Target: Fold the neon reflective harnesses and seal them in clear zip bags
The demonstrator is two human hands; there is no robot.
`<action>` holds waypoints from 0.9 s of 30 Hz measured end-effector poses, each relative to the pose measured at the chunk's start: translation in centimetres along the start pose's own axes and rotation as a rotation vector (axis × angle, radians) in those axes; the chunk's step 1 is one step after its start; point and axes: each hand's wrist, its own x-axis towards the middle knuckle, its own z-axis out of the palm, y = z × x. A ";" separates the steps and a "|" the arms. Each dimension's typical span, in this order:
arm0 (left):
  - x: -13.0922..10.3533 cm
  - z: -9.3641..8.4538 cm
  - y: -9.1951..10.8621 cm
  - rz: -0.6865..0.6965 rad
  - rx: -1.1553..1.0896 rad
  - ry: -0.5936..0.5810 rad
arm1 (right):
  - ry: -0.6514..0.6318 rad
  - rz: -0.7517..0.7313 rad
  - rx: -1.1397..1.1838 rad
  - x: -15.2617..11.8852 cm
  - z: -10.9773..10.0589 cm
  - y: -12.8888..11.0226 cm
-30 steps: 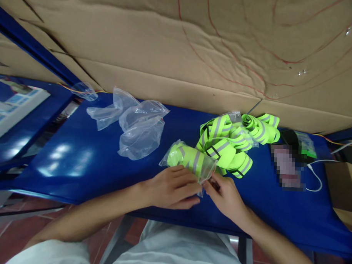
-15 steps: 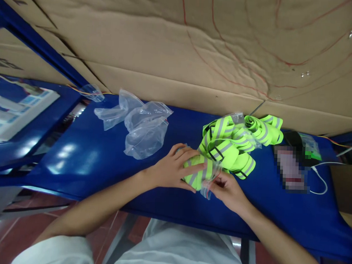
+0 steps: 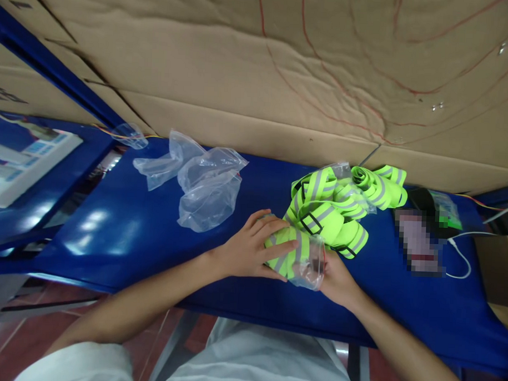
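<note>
My left hand is wrapped over a rolled neon-yellow reflective strap with a grey stripe, its fingers spread across the roll. The roll sits inside a clear zip bag, whose red-edged mouth points right. At that mouth, my right hand grips the bag's edge; its fingertips are partly hidden behind the plastic. Just beyond the hands lies a heap of loose reflective straps with black buckles. Left of them are several clear plastic bags, lying crumpled.
All this lies on a blue table against a tall cardboard wall. On the right are a blurred-out phone-like object, a white cable and a cardboard box. A clear cup lies at the back left.
My right hand has shifted slightly right along the bag. The bag's mouth, bunched up before, is now spread out flat and upright beside the roll. My left hand stays on the roll.
</note>
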 end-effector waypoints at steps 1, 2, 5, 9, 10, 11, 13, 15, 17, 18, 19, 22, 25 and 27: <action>0.0 0.0 0.2 0.012 0.024 -0.011 | 0.026 -0.033 -0.047 0.0 0.2 0.2; 0.0 0.0 0.5 0.024 0.051 -0.020 | 0.038 -0.053 -0.079 -0.1 0.4 0.3; 0.2 -0.2 1.3 0.038 0.116 -0.039 | 0.053 -0.054 -0.063 0.1 0.9 0.3; 0.7 -0.3 2.3 0.041 0.178 -0.023 | 0.074 -0.068 0.076 0.8 1.3 -0.6; 0.8 -0.3 2.5 0.041 0.188 -0.015 | 0.074 -0.070 0.098 0.9 1.4 -0.8; 0.9 -0.3 2.7 0.038 0.196 -0.009 | 0.072 -0.068 0.115 1.0 1.5 -0.9; 1.1 -0.2 3.1 0.032 0.203 -0.004 | 0.074 -0.054 0.143 1.2 1.6 -1.0; 1.2 -0.1 3.4 0.030 0.205 0.009 | 0.082 -0.050 0.164 1.2 1.7 -0.9; 1.2 0.1 3.6 0.028 0.219 0.044 | 0.086 -0.049 0.163 1.3 1.9 -0.8; 1.2 0.3 3.7 0.024 0.233 0.059 | 0.084 -0.047 0.156 1.4 2.0 -0.7; 1.1 0.4 3.8 0.023 0.248 0.064 | 0.081 -0.044 0.147 1.5 2.1 -0.7; 1.0 0.7 4.0 0.035 0.279 0.025 | 0.089 -0.046 0.115 1.7 2.2 -0.5; 1.0 0.5 4.0 0.059 0.321 -0.029 | 0.109 -0.075 0.119 1.6 2.2 -0.3; 1.1 0.0 3.8 0.071 0.365 -0.044 | 0.127 -0.105 0.133 1.4 2.3 -0.3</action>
